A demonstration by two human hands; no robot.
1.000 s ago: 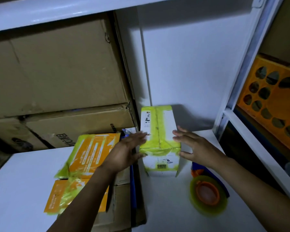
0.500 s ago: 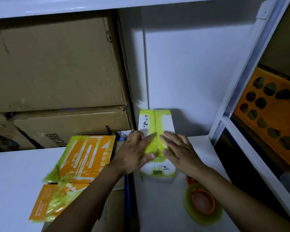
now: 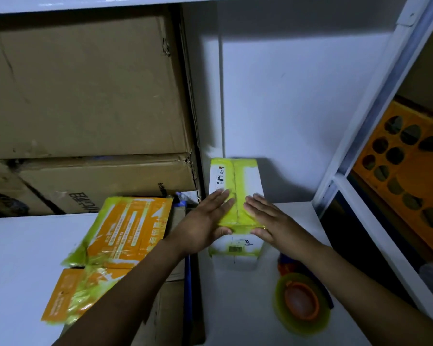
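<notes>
A small white box sealed with yellow-green tape stands on the white shelf, close to the back wall. My left hand lies flat on the near left part of its top, fingers straight, thumb at the front edge. My right hand lies flat on the near right part of the top, fingers straight and pointing towards the left hand. The tape seam shows between the two hands.
Two large brown cartons are stacked at the left. An orange and yellow-green taped parcel lies on a low carton beside the box. A roll of yellow-green tape rests at the right. An orange perforated panel stands beyond the shelf post.
Both hands went from the sides of the white box onto its top, then slid slightly apart along the tape. The box stayed in place.
</notes>
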